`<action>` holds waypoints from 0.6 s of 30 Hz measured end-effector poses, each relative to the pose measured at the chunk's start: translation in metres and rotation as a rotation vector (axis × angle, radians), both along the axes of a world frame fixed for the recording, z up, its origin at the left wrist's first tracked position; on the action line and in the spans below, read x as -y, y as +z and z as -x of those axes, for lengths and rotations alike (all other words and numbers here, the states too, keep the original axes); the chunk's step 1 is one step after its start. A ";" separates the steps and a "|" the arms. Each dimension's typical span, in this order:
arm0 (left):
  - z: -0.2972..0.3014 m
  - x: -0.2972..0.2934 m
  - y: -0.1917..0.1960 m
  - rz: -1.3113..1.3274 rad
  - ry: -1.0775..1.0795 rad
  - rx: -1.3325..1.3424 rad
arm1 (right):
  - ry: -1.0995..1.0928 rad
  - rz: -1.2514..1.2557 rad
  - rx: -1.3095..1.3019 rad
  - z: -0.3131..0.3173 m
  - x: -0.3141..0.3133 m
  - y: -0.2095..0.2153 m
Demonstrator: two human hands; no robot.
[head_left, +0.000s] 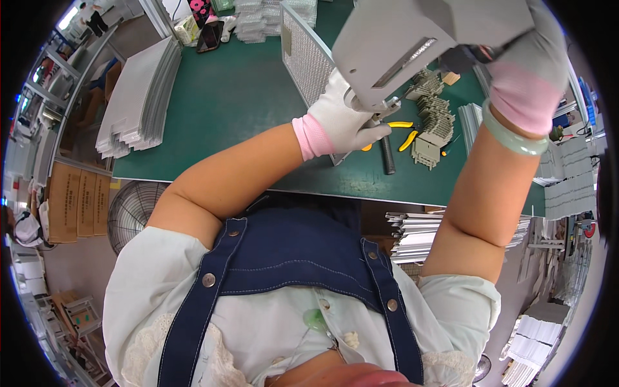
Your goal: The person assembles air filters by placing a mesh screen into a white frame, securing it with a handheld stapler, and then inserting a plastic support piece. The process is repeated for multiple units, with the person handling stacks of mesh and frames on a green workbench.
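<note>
Raised closest to the lens, a large grey sheet-metal housing [412,45] with a slotted face is held up at one o'clock, above the green worktop [245,97]. It is supported at both ends by gloved hands. The left hand [345,119], in a white glove with a pink cuff, is closed around the housing's lower corner near the centre of the view, with the fingers curled under the edge. The right hand [532,61], in a grey glove with a pink cuff, is wrapped over the upper right end at two o'clock; its fingertips are hidden behind the metal, so how tight that grip sits cannot be told. A pale green bangle [509,135] is worn on the right wrist.

Beneath the housing, a silver mesh filter panel [306,55] lies at twelve o'clock, yellow-handled pliers [406,132] and a black ribbed tube [387,158] at two o'clock, with a pile of small grey folded brackets [435,122] just beside them. Stacks of grey metal sheets [138,100] are piled at ten o'clock.

A slip seems the chief risk: the housing is held only at its edges, and a loosened grip could drop it onto the brackets and pliers below. Thin sheet edges might also catch or cut through the gloves if the piece were twisted sharply.
</note>
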State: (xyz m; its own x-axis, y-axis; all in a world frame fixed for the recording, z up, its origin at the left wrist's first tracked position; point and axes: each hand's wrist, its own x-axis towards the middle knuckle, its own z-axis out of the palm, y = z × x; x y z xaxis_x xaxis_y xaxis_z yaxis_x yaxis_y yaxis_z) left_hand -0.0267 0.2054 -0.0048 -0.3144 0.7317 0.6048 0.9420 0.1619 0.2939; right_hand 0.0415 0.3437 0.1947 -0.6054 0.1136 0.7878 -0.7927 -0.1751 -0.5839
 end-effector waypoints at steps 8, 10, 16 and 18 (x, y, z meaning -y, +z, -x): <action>-0.005 -0.001 0.013 0.080 0.021 0.009 | 0.113 -0.020 0.232 0.071 -0.019 -0.030; -0.003 -0.003 0.012 0.088 0.023 0.038 | 0.120 0.018 0.232 0.071 -0.019 -0.030; -0.003 -0.007 0.007 0.108 0.017 0.070 | 0.159 -0.003 0.186 0.073 -0.025 -0.032; -0.003 -0.010 0.009 0.045 0.007 -0.013 | 0.126 -0.029 0.130 0.072 -0.027 -0.031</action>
